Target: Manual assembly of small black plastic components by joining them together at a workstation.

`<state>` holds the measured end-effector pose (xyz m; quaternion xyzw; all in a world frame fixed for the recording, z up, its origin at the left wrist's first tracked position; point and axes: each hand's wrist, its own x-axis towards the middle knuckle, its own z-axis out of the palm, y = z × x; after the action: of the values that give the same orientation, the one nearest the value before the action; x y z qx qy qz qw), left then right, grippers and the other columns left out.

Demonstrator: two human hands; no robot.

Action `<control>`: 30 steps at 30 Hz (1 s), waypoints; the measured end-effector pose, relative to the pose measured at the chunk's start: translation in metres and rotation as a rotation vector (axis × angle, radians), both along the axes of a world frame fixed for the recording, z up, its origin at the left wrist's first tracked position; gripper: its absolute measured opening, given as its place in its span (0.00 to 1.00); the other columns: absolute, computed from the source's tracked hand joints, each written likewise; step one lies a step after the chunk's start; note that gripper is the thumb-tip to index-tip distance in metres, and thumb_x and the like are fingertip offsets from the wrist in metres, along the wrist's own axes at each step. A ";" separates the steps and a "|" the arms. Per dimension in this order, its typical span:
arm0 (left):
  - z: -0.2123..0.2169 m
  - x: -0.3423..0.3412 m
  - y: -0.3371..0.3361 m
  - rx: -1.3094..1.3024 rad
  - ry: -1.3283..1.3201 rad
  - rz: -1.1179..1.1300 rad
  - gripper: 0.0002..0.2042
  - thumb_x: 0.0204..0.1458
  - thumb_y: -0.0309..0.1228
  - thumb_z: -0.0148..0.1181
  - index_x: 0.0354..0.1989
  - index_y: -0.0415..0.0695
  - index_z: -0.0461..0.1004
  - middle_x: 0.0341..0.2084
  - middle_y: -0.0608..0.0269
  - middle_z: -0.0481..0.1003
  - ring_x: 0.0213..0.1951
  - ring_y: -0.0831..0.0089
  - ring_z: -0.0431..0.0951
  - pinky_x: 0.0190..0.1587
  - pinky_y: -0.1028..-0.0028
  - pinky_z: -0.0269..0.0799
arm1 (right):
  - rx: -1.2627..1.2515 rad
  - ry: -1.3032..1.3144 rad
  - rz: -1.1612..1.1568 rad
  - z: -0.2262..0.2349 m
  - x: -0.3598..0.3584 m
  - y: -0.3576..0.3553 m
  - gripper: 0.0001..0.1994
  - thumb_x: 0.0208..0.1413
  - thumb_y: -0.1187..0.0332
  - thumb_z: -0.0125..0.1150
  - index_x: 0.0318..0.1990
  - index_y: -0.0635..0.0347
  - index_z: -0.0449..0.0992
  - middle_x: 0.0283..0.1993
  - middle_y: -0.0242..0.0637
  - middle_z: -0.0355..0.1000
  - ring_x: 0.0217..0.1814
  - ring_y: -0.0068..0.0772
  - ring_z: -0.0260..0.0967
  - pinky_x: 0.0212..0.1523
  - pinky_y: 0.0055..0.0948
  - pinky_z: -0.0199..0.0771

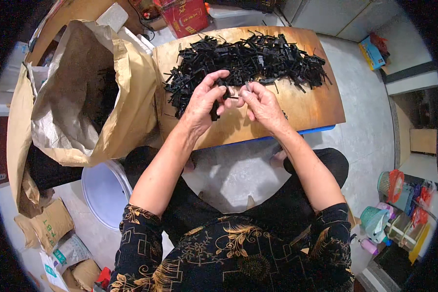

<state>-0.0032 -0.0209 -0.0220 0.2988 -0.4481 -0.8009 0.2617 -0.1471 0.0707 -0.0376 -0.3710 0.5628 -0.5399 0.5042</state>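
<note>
A long heap of small black plastic parts point(258, 56) with thin sticks poking out lies across the far half of a wooden board point(306, 109). Over the near edge of the heap, my left hand point(205, 101) is closed round a black plastic part point(221, 92), and more black shows under its fingers. My right hand point(264, 106) faces it at close range, thumb and forefinger pinched together. Whatever sits in that pinch is too small to name. The two hands' fingertips nearly meet.
Left of the board stands a large open paper sack point(136, 92) with black pieces inside. A white round tub point(102, 194) is below it. Packed bags point(53, 224) lie at the lower left. A red box point(182, 17) stands behind the board; baskets and bags point(374, 224) sit at right.
</note>
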 end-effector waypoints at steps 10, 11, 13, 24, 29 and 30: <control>-0.001 0.002 0.006 0.062 -0.031 -0.020 0.18 0.52 0.21 0.41 0.53 0.40 0.58 0.27 0.60 0.72 0.20 0.79 0.70 0.17 0.83 0.62 | 0.028 0.126 0.073 -0.003 -0.005 0.014 0.07 0.57 0.65 0.53 0.38 0.59 0.69 0.27 0.27 0.69 0.16 0.09 0.57 0.15 0.12 0.56; -0.002 0.000 0.007 0.063 -0.031 -0.020 0.18 0.52 0.21 0.41 0.53 0.40 0.58 0.27 0.60 0.72 0.20 0.79 0.70 0.17 0.83 0.62 | 0.029 0.127 0.073 -0.003 -0.006 0.016 0.07 0.57 0.65 0.53 0.38 0.59 0.69 0.27 0.27 0.69 0.16 0.09 0.57 0.15 0.12 0.56; -0.005 -0.002 0.007 -0.040 -0.088 -0.077 0.16 0.53 0.22 0.41 0.52 0.40 0.58 0.27 0.61 0.71 0.21 0.80 0.70 0.17 0.83 0.62 | -0.038 0.112 0.059 0.000 -0.008 0.018 0.07 0.57 0.66 0.53 0.37 0.60 0.70 0.26 0.27 0.69 0.17 0.09 0.58 0.15 0.11 0.57; -0.003 0.000 0.008 0.130 0.079 -0.359 0.13 0.54 0.26 0.47 0.48 0.45 0.62 0.25 0.64 0.70 0.18 0.83 0.68 0.15 0.86 0.57 | -0.099 -0.085 0.051 0.003 -0.014 0.011 0.11 0.56 0.67 0.55 0.44 0.60 0.67 0.28 0.28 0.70 0.21 0.11 0.64 0.14 0.10 0.54; 0.000 0.001 0.014 0.177 0.137 -0.437 0.13 0.54 0.28 0.49 0.48 0.46 0.63 0.24 0.65 0.70 0.18 0.83 0.68 0.15 0.87 0.56 | 0.036 -0.256 0.188 0.002 -0.015 0.011 0.13 0.55 0.66 0.56 0.46 0.59 0.68 0.28 0.25 0.69 0.23 0.11 0.66 0.14 0.10 0.50; 0.000 0.001 0.015 0.159 0.116 -0.428 0.14 0.54 0.29 0.50 0.49 0.46 0.63 0.25 0.65 0.70 0.19 0.83 0.69 0.15 0.87 0.57 | 0.027 -0.236 0.183 0.004 -0.014 0.011 0.14 0.55 0.66 0.56 0.47 0.59 0.68 0.28 0.24 0.68 0.21 0.11 0.64 0.15 0.09 0.50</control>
<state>-0.0021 -0.0063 -0.0224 0.1702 -0.4209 -0.8868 0.0869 -0.1615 0.0813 -0.0338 -0.3482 0.4706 -0.5239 0.6187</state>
